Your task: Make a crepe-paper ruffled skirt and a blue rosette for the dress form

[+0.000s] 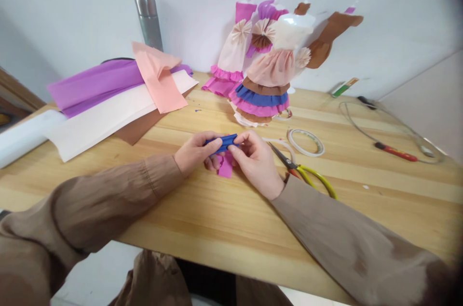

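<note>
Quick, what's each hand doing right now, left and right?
Left hand: closed, pinching one end of the blue paper strip.
Right hand: closed, pinching its other end.

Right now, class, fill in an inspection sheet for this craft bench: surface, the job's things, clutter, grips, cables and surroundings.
Surface: wooden table, pale planks, no spills seen.
Job's things: blue folded strip held just above the table, with a pink piece under it.
Clutter: scissors, tape roll, crepe paper sheets, paper dresses, red-handled tool, metal flask.
Grips: left hand and right hand each pinch one end of the blue folded strip.
Cables: grey wire loop lying at the table's right end.
Surroundings: white wall behind the table.
</note>
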A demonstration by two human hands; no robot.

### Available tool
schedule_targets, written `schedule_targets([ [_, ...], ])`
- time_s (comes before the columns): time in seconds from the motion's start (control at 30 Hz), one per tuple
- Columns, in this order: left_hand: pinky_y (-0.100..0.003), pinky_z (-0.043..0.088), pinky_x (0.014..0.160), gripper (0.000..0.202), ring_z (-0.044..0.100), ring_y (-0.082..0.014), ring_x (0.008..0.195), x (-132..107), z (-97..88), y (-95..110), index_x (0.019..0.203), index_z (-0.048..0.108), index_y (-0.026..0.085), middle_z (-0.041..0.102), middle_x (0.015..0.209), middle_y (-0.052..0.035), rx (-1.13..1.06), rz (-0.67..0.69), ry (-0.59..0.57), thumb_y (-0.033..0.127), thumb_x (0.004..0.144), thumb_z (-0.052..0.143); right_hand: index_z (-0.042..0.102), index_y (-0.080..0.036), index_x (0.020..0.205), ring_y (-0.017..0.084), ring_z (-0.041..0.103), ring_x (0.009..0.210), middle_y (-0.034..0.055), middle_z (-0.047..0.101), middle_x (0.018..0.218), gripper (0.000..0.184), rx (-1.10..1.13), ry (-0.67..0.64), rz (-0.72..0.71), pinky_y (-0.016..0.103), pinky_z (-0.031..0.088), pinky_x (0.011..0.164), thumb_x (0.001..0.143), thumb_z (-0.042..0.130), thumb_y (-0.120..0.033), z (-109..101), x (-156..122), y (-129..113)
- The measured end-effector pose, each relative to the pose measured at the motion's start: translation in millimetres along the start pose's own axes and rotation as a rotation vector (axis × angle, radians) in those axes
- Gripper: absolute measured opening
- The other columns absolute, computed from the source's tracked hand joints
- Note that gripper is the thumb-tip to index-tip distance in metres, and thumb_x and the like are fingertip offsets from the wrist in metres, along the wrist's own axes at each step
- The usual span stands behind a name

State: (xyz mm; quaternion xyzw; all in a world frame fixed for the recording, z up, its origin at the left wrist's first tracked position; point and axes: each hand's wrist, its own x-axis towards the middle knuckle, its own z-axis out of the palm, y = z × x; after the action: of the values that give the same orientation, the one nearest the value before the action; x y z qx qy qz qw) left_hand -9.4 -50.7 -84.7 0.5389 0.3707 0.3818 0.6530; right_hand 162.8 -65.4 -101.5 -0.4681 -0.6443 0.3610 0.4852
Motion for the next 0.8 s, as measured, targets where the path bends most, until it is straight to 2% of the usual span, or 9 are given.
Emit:
schedule_targets([
  [0.1,-0.016,0.044,0.038,0.039,0.058,-0.0101,0.040,-0.1,0.1,0.1,0.094,0.063,0.011,0.062,0.053,0.0006,0.005,0.006,0.009,0.045,0.079,0.073,0.047,-0.023,0.088,0.010,0.049,0.054,-0.0045,0.054,0.072,0.018,0.040,-0.016,0.010,0.026,0.039,0.051,0.080,0.062,-0.028,0.1,-0.1,-0.6],
  [0.23,-0.015,0.039,0.035,0.039,0.054,-0.0090,0.036,0.4,-0.3,-0.5,0.088,0.063,0.012,0.061,0.047,0.0008,-0.013,0.003,0.029,0.048,0.078,0.073,0.048,-0.023,0.094,0.010,0.051,0.055,-0.0032,0.058,0.076,0.021,0.050,-0.025,0.016,0.027,0.041,0.053,0.079,0.063,-0.027,0.2,-0.3,-1.3],
  [0.5,-0.017,0.043,0.037,0.044,0.058,-0.0098,0.040,0.8,-1.5,3.3,0.072,0.061,0.011,0.064,0.054,-0.0033,-0.043,-0.034,-0.031,0.054,0.077,0.071,0.054,-0.023,0.103,0.013,0.056,0.060,-0.0006,0.063,0.081,0.024,0.025,-0.027,-0.020,0.029,0.045,0.056,0.081,0.063,-0.023,-0.5,-0.5,-0.5],
  [0.8,-0.016,0.043,0.038,0.040,0.056,-0.0088,0.038,1.4,-1.7,1.6,0.071,0.061,0.012,0.062,0.049,-0.0022,0.010,-0.043,-0.035,0.049,0.083,0.067,0.058,-0.023,0.108,0.013,0.054,0.061,0.0003,0.063,0.084,0.026,-0.039,-0.011,-0.053,0.029,0.046,0.057,0.083,0.063,-0.027,-1.4,-0.9,3.1],
])
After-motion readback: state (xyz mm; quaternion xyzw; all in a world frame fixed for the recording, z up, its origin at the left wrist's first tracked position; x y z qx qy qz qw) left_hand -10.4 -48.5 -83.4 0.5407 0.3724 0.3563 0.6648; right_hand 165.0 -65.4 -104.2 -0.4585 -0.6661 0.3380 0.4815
